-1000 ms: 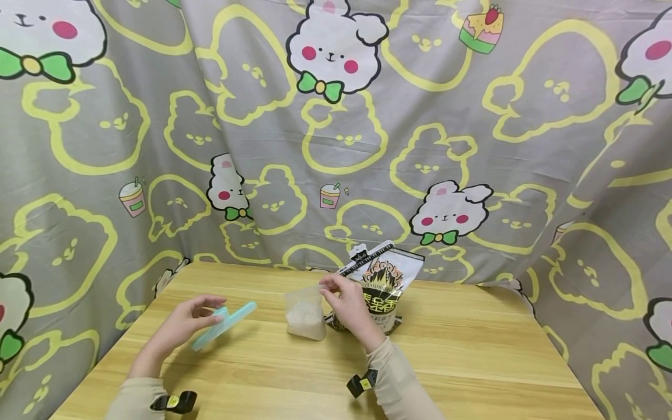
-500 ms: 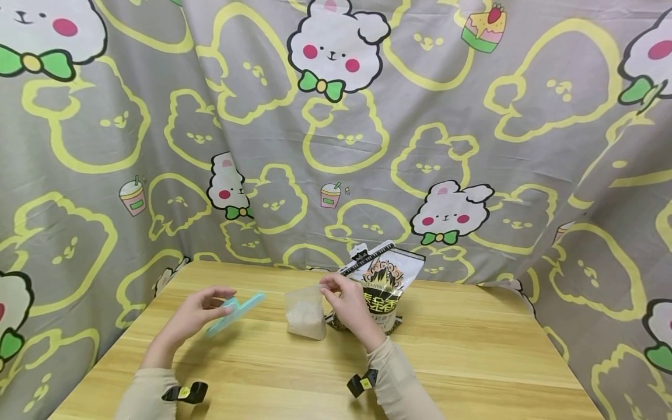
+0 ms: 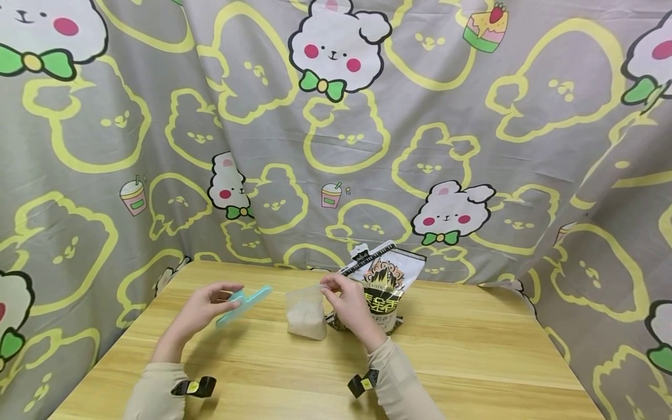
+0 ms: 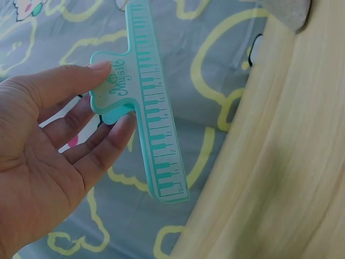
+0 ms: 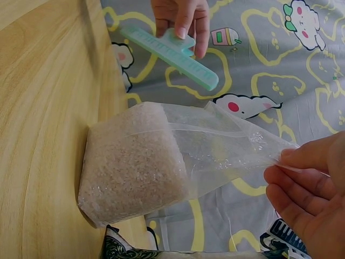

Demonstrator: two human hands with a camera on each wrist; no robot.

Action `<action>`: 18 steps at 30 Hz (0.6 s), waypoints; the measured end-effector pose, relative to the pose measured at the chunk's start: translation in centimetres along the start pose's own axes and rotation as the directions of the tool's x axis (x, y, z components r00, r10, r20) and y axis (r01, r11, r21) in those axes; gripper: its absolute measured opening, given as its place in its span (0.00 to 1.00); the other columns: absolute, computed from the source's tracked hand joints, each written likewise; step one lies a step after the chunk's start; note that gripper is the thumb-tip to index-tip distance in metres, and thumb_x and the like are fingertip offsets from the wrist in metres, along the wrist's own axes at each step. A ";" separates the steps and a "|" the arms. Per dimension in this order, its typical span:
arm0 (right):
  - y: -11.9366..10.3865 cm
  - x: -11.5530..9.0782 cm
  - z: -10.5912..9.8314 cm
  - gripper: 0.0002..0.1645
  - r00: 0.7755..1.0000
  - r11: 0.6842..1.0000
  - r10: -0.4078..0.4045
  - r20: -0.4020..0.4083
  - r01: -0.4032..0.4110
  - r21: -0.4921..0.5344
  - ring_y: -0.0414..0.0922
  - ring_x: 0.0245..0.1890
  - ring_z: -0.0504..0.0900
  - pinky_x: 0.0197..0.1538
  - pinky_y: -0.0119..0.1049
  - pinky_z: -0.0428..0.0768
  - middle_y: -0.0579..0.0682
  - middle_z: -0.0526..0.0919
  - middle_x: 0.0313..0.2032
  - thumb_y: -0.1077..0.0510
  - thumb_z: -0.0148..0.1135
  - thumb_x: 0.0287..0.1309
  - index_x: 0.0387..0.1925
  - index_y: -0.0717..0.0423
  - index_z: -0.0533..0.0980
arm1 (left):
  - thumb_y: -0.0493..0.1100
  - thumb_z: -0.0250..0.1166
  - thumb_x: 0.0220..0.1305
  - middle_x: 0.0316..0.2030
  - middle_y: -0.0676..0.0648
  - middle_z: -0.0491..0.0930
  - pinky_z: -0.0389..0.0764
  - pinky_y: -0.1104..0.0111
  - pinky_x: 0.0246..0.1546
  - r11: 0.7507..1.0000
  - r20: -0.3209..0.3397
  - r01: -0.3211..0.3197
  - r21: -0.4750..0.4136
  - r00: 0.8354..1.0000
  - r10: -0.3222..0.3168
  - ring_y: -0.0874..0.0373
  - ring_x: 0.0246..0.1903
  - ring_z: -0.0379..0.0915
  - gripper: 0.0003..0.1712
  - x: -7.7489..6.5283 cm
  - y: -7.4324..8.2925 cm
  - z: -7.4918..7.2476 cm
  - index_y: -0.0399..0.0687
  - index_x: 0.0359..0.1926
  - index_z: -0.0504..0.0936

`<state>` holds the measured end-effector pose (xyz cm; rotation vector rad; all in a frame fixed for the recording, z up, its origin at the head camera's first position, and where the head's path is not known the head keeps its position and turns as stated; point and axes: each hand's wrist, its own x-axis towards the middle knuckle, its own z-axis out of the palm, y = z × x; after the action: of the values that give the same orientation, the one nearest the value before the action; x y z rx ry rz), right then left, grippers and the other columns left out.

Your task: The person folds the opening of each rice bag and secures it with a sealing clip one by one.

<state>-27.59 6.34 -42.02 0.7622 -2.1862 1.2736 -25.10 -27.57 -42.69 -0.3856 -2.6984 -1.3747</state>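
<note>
A mint-green bag clip (image 4: pixel 156 118) with piano keys, numbers and the word "Music" printed on it is pinched by its handle between the thumb and fingers of my left hand (image 3: pixel 207 308), above the table. To its right, a clear plastic bag of rice (image 5: pixel 135 162) stands on the table, its lower half filled. My right hand (image 3: pixel 350 303) pinches the top corner of this bag between thumb and fingertips. The clip and the rice bag are apart. In the right wrist view, the empty upper part of the bag stretches toward my right fingers.
Just behind my right hand stands a white, black and gold printed package (image 3: pixel 385 286), with a black-and-white clip across its top. Around the wooden table (image 3: pixel 472 350) hangs a grey curtain (image 3: pixel 346 146) with rabbit prints.
My left hand has moved right and slightly away from me, bringing the green clip closer to the rice bag. My right hand and the bag have stayed in place.
</note>
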 end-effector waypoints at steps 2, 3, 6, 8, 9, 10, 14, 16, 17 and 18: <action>0.0 0.0 0.0 0.07 1.000 1.000 0.005 0.004 -0.005 -0.002 0.44 0.30 0.86 0.34 0.26 0.81 0.52 0.88 0.30 0.67 0.68 0.54 0.36 0.59 0.81 | 0.51 0.66 0.63 0.57 0.42 0.79 0.78 0.64 0.49 1.000 -0.005 -0.003 -0.001 1.000 0.003 0.43 0.55 0.74 0.26 0.2 0.2 0.1 0.47 0.60 0.78; 0.0 0.0 0.0 0.06 1.000 1.000 0.007 0.005 -0.007 -0.002 0.44 0.30 0.86 0.34 0.26 0.81 0.52 0.88 0.30 0.66 0.68 0.54 0.36 0.59 0.81 | 0.51 0.66 0.63 0.57 0.41 0.79 0.78 0.64 0.49 1.000 -0.005 -0.007 0.001 1.000 0.007 0.43 0.55 0.75 0.26 0.3 0.3 0.1 0.47 0.60 0.78; 0.1 -0.1 0.0 0.06 1.000 1.000 0.001 0.003 -0.001 0.002 0.44 0.30 0.86 0.33 0.27 0.81 0.52 0.88 0.30 0.67 0.68 0.54 0.36 0.58 0.81 | 0.51 0.66 0.64 0.57 0.40 0.79 0.78 0.65 0.47 1.000 -0.001 -0.014 -0.001 1.000 0.014 0.44 0.53 0.76 0.27 0.5 0.6 0.3 0.46 0.61 0.77; 0.2 -0.1 0.1 0.07 1.000 1.000 -0.023 -0.006 0.023 0.001 0.43 0.29 0.85 0.32 0.27 0.81 0.52 0.87 0.29 0.67 0.68 0.53 0.35 0.59 0.81 | 0.50 0.66 0.63 0.56 0.40 0.79 0.79 0.64 0.47 1.000 0.000 -0.015 -0.005 1.000 0.015 0.44 0.53 0.77 0.26 0.7 0.9 0.3 0.47 0.61 0.77; 0.2 -0.1 0.1 0.07 0.999 1.000 -0.030 -0.011 0.030 0.004 0.42 0.28 0.85 0.32 0.27 0.81 0.52 0.87 0.29 0.67 0.68 0.53 0.35 0.59 0.81 | 0.50 0.66 0.63 0.56 0.39 0.79 0.79 0.62 0.47 1.000 0.004 -0.017 -0.010 1.000 0.017 0.44 0.53 0.77 0.26 0.8 1.0 0.4 0.47 0.61 0.78; 0.3 -0.1 0.2 0.07 0.999 0.999 -0.046 -0.018 0.046 0.003 0.41 0.28 0.85 0.32 0.26 0.80 0.52 0.87 0.28 0.68 0.68 0.52 0.35 0.59 0.81 | 0.50 0.66 0.63 0.56 0.40 0.79 0.79 0.62 0.47 1.000 0.006 -0.013 -0.015 1.000 0.014 0.44 0.53 0.77 0.26 0.8 1.2 0.4 0.48 0.60 0.78; 0.6 -0.1 0.3 0.08 0.995 0.995 -0.095 -0.035 0.094 -0.011 0.39 0.27 0.84 0.31 0.25 0.80 0.52 0.87 0.28 0.69 0.68 0.50 0.34 0.60 0.80 | 0.50 0.67 0.63 0.56 0.41 0.79 0.78 0.62 0.47 0.999 0.013 -0.011 -0.031 1.000 0.011 0.45 0.53 0.76 0.26 1.2 1.6 0.6 0.49 0.60 0.78; 0.5 -0.1 0.2 0.08 0.996 0.997 -0.081 -0.030 0.081 -0.013 0.40 0.28 0.84 0.32 0.25 0.80 0.52 0.87 0.28 0.69 0.68 0.51 0.34 0.60 0.80 | 0.49 0.67 0.62 0.56 0.41 0.80 0.78 0.64 0.46 0.999 0.015 -0.014 -0.036 1.000 0.015 0.47 0.52 0.76 0.26 1.4 1.7 0.8 0.50 0.60 0.78; 0.5 0.0 0.2 0.07 0.997 0.997 -0.071 -0.024 0.071 -0.013 0.41 0.28 0.85 0.32 0.26 0.80 0.52 0.87 0.28 0.68 0.68 0.52 0.35 0.60 0.80 | 0.49 0.67 0.62 0.56 0.41 0.80 0.78 0.65 0.45 0.999 0.015 -0.018 -0.036 1.000 0.019 0.47 0.52 0.76 0.26 1.5 1.8 0.8 0.49 0.60 0.78; 0.4 0.0 0.2 0.07 0.998 0.998 -0.055 -0.017 0.055 -0.009 0.41 0.28 0.85 0.32 0.26 0.81 0.52 0.87 0.29 0.68 0.68 0.52 0.35 0.59 0.81 | 0.49 0.67 0.62 0.56 0.41 0.80 0.78 0.66 0.45 0.999 0.016 -0.022 -0.036 1.000 0.023 0.48 0.52 0.77 0.26 1.6 1.8 0.9 0.49 0.60 0.78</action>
<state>-27.90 6.37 -42.34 0.7994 -2.1408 1.2381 -26.12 -25.52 -41.53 -0.4305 -2.6768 -1.4223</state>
